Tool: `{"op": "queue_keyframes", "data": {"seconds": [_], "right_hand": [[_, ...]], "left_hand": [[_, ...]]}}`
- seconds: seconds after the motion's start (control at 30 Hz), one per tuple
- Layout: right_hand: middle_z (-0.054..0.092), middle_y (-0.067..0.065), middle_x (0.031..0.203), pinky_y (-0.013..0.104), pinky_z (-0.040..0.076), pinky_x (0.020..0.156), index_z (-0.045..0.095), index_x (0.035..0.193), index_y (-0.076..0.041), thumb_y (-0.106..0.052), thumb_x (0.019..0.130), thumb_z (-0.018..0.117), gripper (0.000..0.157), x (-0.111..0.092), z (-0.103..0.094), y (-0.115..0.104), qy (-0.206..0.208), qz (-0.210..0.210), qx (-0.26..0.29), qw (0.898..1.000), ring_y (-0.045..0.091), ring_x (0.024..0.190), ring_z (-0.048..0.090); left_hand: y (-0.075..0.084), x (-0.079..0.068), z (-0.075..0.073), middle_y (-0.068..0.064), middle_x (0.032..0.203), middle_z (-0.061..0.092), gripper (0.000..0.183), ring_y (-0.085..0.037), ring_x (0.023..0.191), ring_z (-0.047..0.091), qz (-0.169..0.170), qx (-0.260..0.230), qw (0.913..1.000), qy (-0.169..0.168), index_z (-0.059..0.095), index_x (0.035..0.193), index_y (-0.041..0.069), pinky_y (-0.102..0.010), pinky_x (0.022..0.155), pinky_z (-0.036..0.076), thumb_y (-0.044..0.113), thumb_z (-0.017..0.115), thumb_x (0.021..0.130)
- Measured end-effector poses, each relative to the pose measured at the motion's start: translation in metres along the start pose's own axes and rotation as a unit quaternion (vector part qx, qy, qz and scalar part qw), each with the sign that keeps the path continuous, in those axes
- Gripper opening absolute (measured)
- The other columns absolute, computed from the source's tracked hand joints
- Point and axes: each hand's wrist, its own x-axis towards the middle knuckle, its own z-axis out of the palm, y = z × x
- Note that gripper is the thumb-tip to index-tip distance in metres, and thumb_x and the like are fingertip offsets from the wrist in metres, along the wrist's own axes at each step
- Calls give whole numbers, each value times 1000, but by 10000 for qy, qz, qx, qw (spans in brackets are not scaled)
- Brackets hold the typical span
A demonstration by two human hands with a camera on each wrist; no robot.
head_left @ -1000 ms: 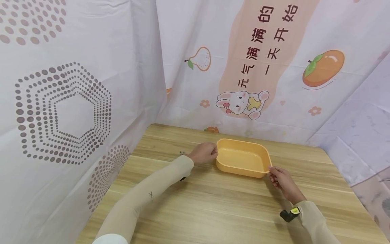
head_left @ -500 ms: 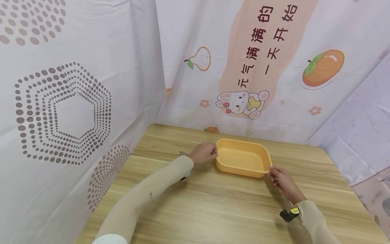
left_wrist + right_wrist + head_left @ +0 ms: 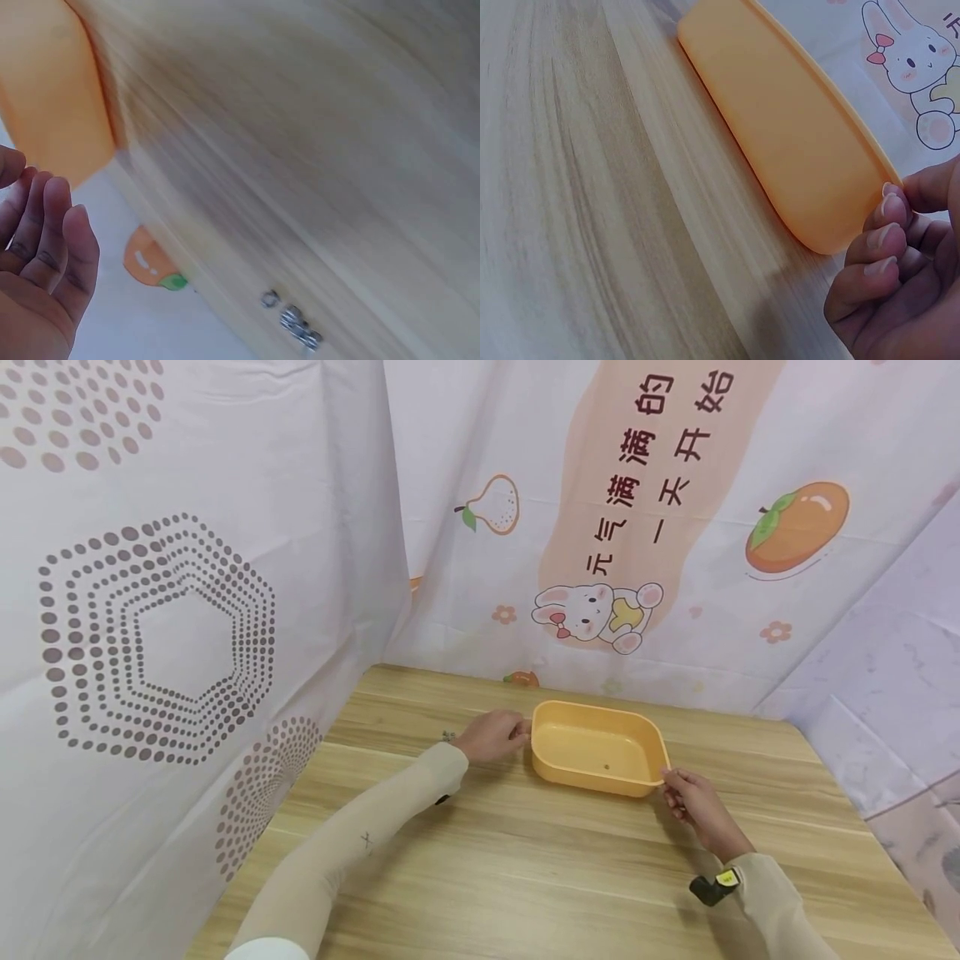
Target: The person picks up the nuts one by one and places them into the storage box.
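An orange-yellow plastic tray point(image 3: 592, 756) stands on the wooden table. My right hand point(image 3: 697, 810) pinches its near right corner, and the right wrist view shows thumb and fingertips point(image 3: 889, 214) at the rim. My left hand point(image 3: 493, 737) is beside the tray's left end, fingertips right at the rim. In the left wrist view its fingers point(image 3: 56, 202) are loosely bent, with nothing visible between them and the thumb. One small dark piece point(image 3: 607, 767) lies on the tray floor. Several small metal nuts point(image 3: 300, 328) lie on the table left of the left hand.
The wood-grain table point(image 3: 525, 860) ends at a printed white curtain point(image 3: 465, 627) behind the tray. A second curtain point(image 3: 315, 568) with dot patterns hangs along the left side. A black wrist camera point(image 3: 712, 889) is strapped to the right wrist.
My left hand has drawn slightly left and its fingers have loosened from a closed fist. A small dark piece now shows in the tray. The right hand and tray have stayed put.
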Motion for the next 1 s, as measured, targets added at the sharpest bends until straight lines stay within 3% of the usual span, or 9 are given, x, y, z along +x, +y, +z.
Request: {"op": "queue_keyframes", "data": {"seconds": [0.5, 0.8, 1.0], "right_hand": [[48, -2, 75, 24, 41, 53, 55, 97, -3, -36, 112, 44, 38, 1, 0, -2, -16, 190, 86, 9998, 10, 60, 44], [49, -1, 75, 24, 41, 54, 56, 96, -3, -33, 112, 43, 36, 0, 0, -3, -22, 230, 79, 9997, 10, 60, 45], [50, -2, 74, 25, 41, 53, 57, 96, -4, -38, 111, 46, 38, -1, 0, -2, -22, 125, 88, 9999, 10, 60, 45]], "left_hand": [[-33, -20, -9, 8, 79, 62, 10, -8, 67, 55, -257, 163, 9994, 179, 67, 93, 15, -24, 60, 48, 19, 63, 102], [-52, -30, -13, 9, 79, 62, 11, -7, 66, 55, -435, 288, 9986, 105, 66, 91, 15, -24, 60, 48, 21, 67, 100], [-68, -39, -16, 2, 85, 66, 8, -10, 71, 57, -440, 437, 9980, 85, 67, 94, 10, -28, 64, 52, 18, 68, 97]]}}
